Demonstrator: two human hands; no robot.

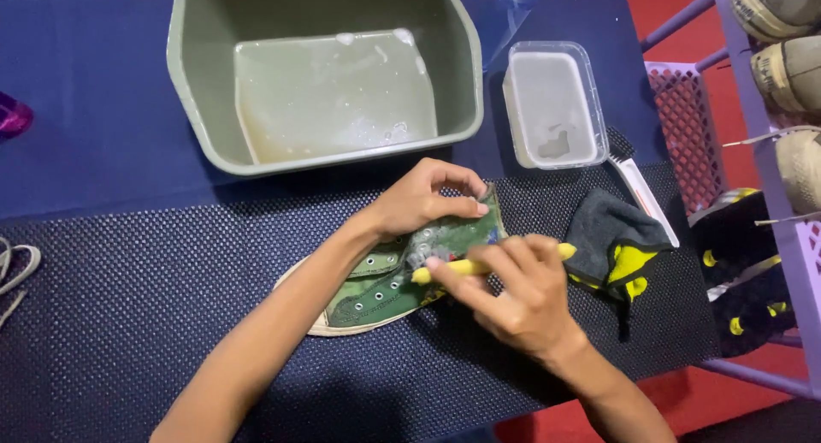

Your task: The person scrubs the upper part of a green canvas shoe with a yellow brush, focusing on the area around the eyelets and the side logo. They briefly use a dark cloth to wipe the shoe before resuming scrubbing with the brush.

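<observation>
From the head camera, looking straight down: your left hand [419,202] is pinning down the green shoe [402,272], fingers curled over the upper edge of its side panel, thumb and fingertips pressed on the fabric. That's a closed grip on the shoe, holding it flat on its side on the dark mat [154,323] that covers the desk. The shoe lies at the middle of the mat, its pale sole edge toward you and the eyelet row facing up.

Your right hand [517,293] is wrapped tight round a yellow brush handle [479,263], fingers folded over it, the handle running left to right. Its working end sits on the wet, soapy patch of the shoe, just below your left fingertips; the bristles themselves are hidden, so I can't tell their shape.

Beyond the shoe stands a grey-green basin [325,75] with cloudy, sudsy water. Right of it, a clear plastic tub [554,105] with milky liquid. A white-handled brush [641,191] lies beside that tub. A grey and yellow cloth [611,246] is bunched just right of your right hand. At the far right, a purple rack [770,152] carries more shoes. A pale lace [17,268] lies at the left edge.
</observation>
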